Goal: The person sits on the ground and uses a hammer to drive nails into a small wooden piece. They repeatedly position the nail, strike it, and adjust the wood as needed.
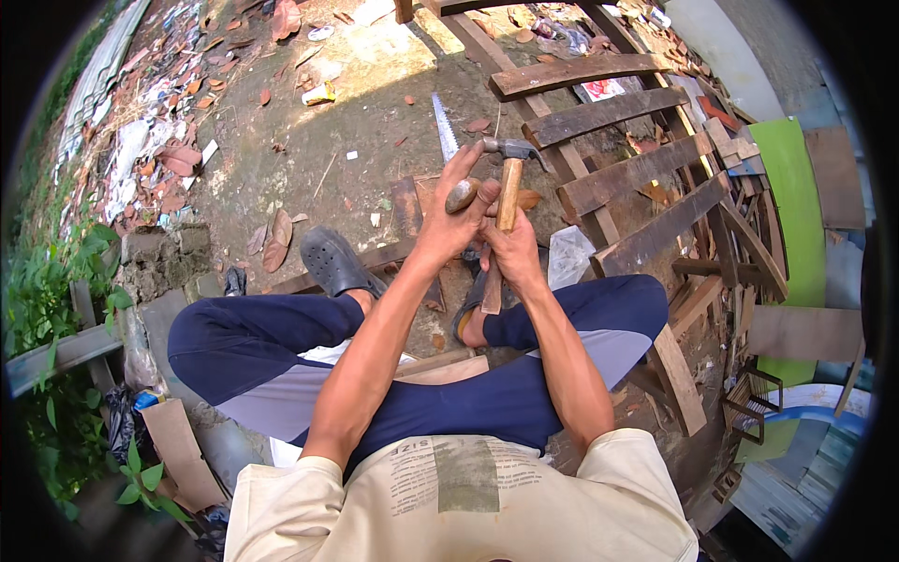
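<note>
The right hand (pixel 517 251) is gripping the hammer (pixel 511 172), likely head-heavy, best held by its stiff handle (pixel 508 204), while the left hand (pixel 444 227) is half-curling around a knob (pixel 462 196).

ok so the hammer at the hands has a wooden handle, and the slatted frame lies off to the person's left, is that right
Not quite: the slatted frame lies off to the person's right, not left, as the head view shows. The hammer at the hands does have a wooden handle.
</note>
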